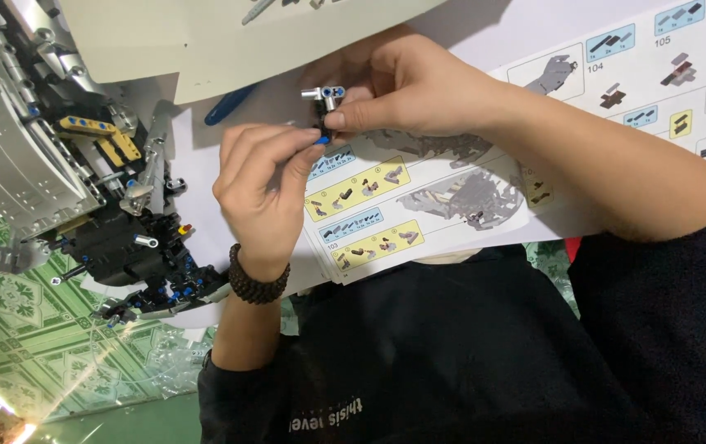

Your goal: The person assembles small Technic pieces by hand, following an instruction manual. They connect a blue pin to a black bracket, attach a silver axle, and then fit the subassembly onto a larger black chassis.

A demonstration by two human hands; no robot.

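Together, two hands pinched a small brick piece over a building-instruction sheet.

Farthest left, at nine o'clock, a large grey and black brick model point(65, 181) with yellow beams and blue pins lay on the counter, over a green patterned cloth point(32, 329). Just right of it, the left hand point(263, 185), a dark beaded bracelet point(256, 284) on its wrist, had its grip pressed together on the black and blue lower end of the small piece point(323, 111). From two o'clock the right hand point(406, 86) came in, thumb and forefinger closed on the same piece's grey top. The piece sat near twelve o'clock, above the instruction sheet point(419, 197), whose pictured steps ran on to the right. A blue pen point(230, 103) lay half under a pale sheet at eleven o'clock.
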